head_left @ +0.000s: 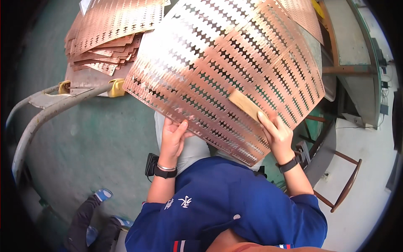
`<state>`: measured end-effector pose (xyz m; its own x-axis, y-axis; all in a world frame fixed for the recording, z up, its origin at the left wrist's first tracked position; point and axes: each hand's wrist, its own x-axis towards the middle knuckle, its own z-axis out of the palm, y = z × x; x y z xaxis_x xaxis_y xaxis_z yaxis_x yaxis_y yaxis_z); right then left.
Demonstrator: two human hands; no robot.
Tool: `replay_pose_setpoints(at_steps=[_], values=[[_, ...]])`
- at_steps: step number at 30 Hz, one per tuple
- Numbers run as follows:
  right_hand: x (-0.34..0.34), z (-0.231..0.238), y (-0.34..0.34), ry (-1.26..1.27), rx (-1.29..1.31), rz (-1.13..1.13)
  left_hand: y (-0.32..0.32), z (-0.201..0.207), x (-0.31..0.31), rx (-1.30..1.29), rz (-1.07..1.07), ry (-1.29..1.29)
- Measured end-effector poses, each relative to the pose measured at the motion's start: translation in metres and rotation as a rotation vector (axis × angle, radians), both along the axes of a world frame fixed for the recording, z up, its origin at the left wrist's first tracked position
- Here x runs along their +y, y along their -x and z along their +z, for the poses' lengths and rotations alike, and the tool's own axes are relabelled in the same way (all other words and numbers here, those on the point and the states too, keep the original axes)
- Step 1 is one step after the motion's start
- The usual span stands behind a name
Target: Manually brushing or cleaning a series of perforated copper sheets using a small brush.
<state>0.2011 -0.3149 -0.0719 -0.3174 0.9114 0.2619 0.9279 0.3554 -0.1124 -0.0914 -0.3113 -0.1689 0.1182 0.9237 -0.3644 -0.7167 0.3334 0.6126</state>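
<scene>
Looks down on patchy green floor at left. Takes in, at right, a pale surface, a chair-like brown frame and, above, a green-edged unit. Brightly lit.

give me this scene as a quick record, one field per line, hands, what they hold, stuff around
left grip: pinching the near edge of the sheet, thumb on top
right grip: holding the wooden block over the sheet's upper face
sheet: copper-coloured, with rows of cut-out holes
wrists: dark band on each, plus a silvery bracelet on the left
upper left: pile of similar sheets, beyond a grey metal rail
lower left: another person's dark trouser legs and blue shoes
</scene>
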Motion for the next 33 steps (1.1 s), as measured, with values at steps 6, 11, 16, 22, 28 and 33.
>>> replay_pose_setpoints(at_steps=[6,11,16,22,28,33], values=[[0.027,0.010,0.016,0.047,-0.007,-0.014,0.001,-0.004,0.000,-0.018,-0.006,-0.007],[-0.025,-0.004,-0.039,0.002,-0.017,-0.051,0.002,-0.002,0.000,0.008,0.008,0.007],[-0.040,-0.002,-0.049,0.014,-0.042,-0.105,0.004,-0.006,-0.001,0.000,0.004,-0.004],[0.022,0.004,0.004,-0.078,0.001,-0.063,0.004,-0.005,-0.002,0.014,-0.017,0.000],[0.080,0.016,0.017,-0.088,0.043,-0.008,0.005,-0.008,-0.002,0.024,-0.011,0.016],[0.030,0.004,-0.029,-0.076,-0.029,-0.002,0.006,-0.009,-0.002,-0.001,-0.011,0.007]])
